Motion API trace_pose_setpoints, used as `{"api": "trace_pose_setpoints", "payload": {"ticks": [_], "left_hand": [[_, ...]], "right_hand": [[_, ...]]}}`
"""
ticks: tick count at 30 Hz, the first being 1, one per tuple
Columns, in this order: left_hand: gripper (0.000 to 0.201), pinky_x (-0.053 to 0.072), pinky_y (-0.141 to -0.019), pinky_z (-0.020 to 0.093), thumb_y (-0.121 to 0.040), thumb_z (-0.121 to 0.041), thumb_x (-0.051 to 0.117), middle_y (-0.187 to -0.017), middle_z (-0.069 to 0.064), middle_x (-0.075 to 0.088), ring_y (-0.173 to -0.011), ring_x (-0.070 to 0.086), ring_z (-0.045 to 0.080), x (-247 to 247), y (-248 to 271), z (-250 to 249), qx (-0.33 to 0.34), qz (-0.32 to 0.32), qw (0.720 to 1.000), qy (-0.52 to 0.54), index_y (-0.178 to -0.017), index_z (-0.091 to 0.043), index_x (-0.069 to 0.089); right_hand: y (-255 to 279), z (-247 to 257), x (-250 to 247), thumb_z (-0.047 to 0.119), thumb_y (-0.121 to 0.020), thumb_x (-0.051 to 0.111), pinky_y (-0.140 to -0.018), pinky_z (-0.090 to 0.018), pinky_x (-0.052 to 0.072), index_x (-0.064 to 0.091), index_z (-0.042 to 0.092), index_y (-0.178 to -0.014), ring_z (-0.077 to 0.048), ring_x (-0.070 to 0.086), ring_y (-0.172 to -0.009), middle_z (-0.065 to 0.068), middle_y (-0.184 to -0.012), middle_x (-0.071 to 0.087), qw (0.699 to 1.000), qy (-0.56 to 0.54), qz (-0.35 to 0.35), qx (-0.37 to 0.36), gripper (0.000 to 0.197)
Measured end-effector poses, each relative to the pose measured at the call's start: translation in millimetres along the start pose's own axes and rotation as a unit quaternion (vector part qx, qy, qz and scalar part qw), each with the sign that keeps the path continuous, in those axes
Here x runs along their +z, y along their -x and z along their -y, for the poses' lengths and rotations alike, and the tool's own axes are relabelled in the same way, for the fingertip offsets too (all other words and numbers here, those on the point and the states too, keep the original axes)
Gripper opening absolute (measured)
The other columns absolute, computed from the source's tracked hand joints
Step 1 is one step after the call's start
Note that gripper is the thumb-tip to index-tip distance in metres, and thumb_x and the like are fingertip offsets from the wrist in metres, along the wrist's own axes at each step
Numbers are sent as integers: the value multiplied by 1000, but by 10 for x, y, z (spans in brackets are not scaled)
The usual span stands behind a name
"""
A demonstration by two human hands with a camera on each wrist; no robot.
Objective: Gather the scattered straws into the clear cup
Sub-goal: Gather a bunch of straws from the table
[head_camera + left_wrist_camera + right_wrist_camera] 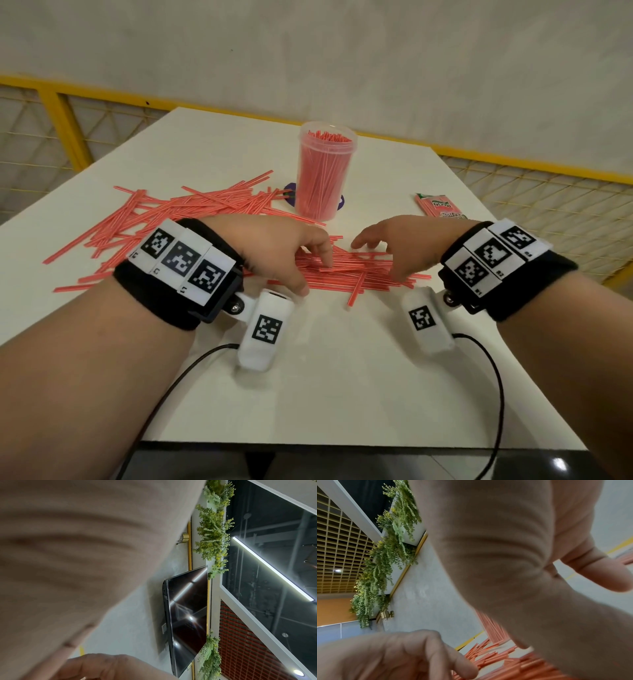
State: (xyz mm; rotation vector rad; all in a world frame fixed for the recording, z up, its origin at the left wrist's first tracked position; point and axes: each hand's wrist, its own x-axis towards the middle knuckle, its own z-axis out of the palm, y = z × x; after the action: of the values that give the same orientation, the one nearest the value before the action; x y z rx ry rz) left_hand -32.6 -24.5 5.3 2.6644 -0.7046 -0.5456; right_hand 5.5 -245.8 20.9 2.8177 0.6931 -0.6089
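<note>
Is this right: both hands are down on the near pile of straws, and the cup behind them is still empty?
Not quite. The head view shows the cup packed with upright straws, not empty. The rest holds: the left hand and right hand are both down on the near pile, with the cup behind them.

Looks like a café or commercial lounge here: white bench (394, 192) against a yellow mesh railing (534, 185), wall-mounted screen (187, 618), hanging greenery (212, 531), gridded ceiling (337, 545) with strip lighting (272, 569).
</note>
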Motion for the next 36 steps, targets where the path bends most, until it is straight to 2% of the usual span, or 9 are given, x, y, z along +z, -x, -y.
{"api": "trace_pose_setpoints", "payload": {"ticks": [2,4,8,12,17,21,26,31,36], "left_hand": [[42,45,-97,36,-76,-36,78,-119,-15,57,-113,54,10,3,24,-7,20,21,1000,10,-108,-54,56],[47,32,-108,30,-79,-37,77,-138,-18,44,-129,40,5,7,41,-30,47,48,998,14,-112,-61,56],[47,18,-110,29,-83,-40,73,-153,-17,23,-136,18,-5,37,19,-66,79,87,993,2,-115,-67,53],[42,20,-117,34,-83,-48,69,-156,-20,19,-141,21,3,46,-11,-38,55,75,994,-47,-123,-55,57],[24,34,-100,24,-80,-43,74,-138,-25,45,-125,41,-3,-95,88,112,35,-21,999,-3,-101,-52,65],[45,40,-69,20,-66,-36,86,-105,-21,54,-90,53,-4,-144,60,212,-51,-114,992,12,-98,-45,56],[60,42,-68,27,-61,-31,89,-103,-15,55,-88,54,4,-46,-21,190,-102,-28,994,-29,-109,-42,55],[49,49,-75,27,-68,-18,84,-95,-11,64,-84,60,5,11,-85,149,-69,-49,996,-18,-110,-33,63],[46,49,-74,18,-69,-9,84,-91,-13,63,-77,62,0,-68,-41,168,-42,-121,990,58,-106,-30,65]], "right_hand": [[-2,-7,16,20,-70,77,-81,-26,44,41,38,-139,-11,51,-99,10,-121,50,1000,-5,8,0,80],[-17,-12,32,27,-70,79,-80,-25,41,43,34,-139,-10,50,-96,10,-116,51,1000,-12,-3,3,78],[-58,36,48,27,-74,78,-76,-24,40,53,28,-132,-10,53,-87,10,-105,59,999,-13,-35,0,64],[-70,110,47,21,-75,75,-73,-25,44,63,28,-119,-11,56,-86,11,-93,63,998,-20,-51,-12,46],[-55,124,15,31,-83,68,-69,-20,39,59,28,-125,-3,53,-81,12,-101,61,995,-52,-80,-25,43],[-65,192,11,64,-66,75,-82,-26,40,48,29,-134,-10,53,-96,13,-111,56,998,-52,-35,-13,81],[-155,365,-9,54,-59,85,-82,-29,42,45,31,-136,-13,50,-97,9,-113,54,999,-20,-22,-25,89],[-183,480,-38,43,-70,81,-73,-25,36,58,27,-124,-12,48,-88,10,-100,53,996,9,-62,-59,60],[-191,427,-19,38,-71,81,-74,-27,40,64,28,-109,-16,56,-96,8,-99,60,995,16,-87,-46,43]]}}
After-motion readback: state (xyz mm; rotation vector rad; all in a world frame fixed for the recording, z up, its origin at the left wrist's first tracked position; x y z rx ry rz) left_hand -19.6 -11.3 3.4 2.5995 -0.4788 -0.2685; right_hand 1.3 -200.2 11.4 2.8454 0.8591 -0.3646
